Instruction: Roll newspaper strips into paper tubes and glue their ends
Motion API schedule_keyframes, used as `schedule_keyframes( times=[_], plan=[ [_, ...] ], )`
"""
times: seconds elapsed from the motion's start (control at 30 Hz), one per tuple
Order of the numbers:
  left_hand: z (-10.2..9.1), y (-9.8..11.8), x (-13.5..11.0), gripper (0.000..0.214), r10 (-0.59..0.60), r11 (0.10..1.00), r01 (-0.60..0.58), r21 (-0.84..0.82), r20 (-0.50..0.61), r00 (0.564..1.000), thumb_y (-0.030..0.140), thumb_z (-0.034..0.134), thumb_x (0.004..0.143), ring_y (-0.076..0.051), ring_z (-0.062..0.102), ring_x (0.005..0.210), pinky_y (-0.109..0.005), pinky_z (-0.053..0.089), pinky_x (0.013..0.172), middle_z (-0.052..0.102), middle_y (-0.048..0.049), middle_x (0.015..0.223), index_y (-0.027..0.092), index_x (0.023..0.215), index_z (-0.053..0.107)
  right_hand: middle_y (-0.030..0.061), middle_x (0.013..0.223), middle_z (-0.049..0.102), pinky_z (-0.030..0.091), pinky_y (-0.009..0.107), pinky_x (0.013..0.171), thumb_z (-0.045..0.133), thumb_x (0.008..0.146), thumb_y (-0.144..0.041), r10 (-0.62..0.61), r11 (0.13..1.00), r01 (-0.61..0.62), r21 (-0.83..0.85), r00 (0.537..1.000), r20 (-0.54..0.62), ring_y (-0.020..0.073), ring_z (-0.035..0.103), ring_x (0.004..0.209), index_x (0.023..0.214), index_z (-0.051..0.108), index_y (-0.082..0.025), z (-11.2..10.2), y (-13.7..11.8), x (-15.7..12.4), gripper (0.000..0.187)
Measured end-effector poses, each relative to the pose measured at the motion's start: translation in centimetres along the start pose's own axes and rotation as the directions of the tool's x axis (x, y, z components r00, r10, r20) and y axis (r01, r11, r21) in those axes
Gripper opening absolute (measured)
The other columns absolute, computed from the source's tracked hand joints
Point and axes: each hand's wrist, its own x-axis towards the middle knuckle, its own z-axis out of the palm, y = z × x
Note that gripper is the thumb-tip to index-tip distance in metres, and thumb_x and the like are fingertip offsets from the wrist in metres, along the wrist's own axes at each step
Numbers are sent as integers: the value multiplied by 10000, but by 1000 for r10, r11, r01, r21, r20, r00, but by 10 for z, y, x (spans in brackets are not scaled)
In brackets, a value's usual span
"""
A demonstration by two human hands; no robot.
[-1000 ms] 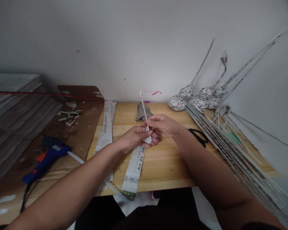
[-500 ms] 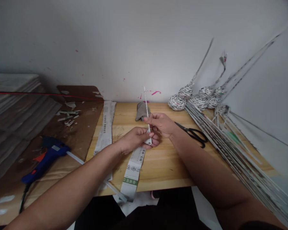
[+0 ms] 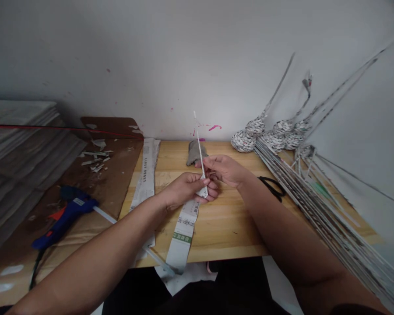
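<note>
Between my two hands a newspaper strip [image 3: 179, 243] is rolled at its upper end into a thin tube [image 3: 199, 144] that points up toward the wall. My left hand [image 3: 190, 188] pinches the strip where the flat paper turns into the tube. Just above it, my right hand [image 3: 226, 169] is closed with thumb and fingers on the tube. The strip's flat tail hangs down over the table's front edge. Behind the tube lies a grey cloth bundle [image 3: 194, 153]. Black-handled scissors [image 3: 272, 187] lie partly hidden behind my right forearm.
More newspaper strips [image 3: 146, 170] lie to the left, beside a blue glue gun [image 3: 64, 221] with a glue stick. Stacked paper [image 3: 19, 144] stands far left. On the right are woven paper gourd shapes [image 3: 244, 141] and a bundle of paper tubes [image 3: 308, 210].
The tube's tip reaches slightly higher and farther left. My right hand has shifted a little to the right, and its wrist covers more of the scissors. My left hand keeps its pinch.
</note>
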Motion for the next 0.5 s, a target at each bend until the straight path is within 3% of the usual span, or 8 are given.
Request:
schedule_keyframes(
  times=[0.07,0.2,0.37,0.5],
  plan=[
    [1,0,0,385,2,1000,-2,3,-1,1000,491,673,838,-190,686,859,-353,520,804,738,-120,929,133,970,718,-33,574,564,280,190,396,845,642,-461,13,1000,-13,-15,1000,10,56,426,458,777,679,-140,0,0,0,386],
    [4,0,-1,342,-6,999,6,36,-2,1000,461,662,856,-184,684,875,-332,517,792,741,-116,946,143,970,719,-66,526,494,210,185,375,868,613,-436,-33,999,34,2,992,-124,33,346,420,631,570,-163,0,2,1,405],
    [4,0,-2,350,-7,999,7,43,0,1000,467,643,867,-189,681,881,-330,517,788,739,-115,935,137,954,721,-10,643,590,276,185,412,808,676,-492,-12,999,12,-42,1000,-16,61,437,516,816,724,-143,-1,0,1,386],
    [5,0,-2,353,-1,997,0,71,14,1000,467,642,867,-187,672,891,-322,511,790,736,-117,947,137,955,729,-30,589,542,221,190,400,846,628,-445,-69,996,61,-61,988,-142,52,387,496,659,673,-149,-1,0,2,345]
  ],
)
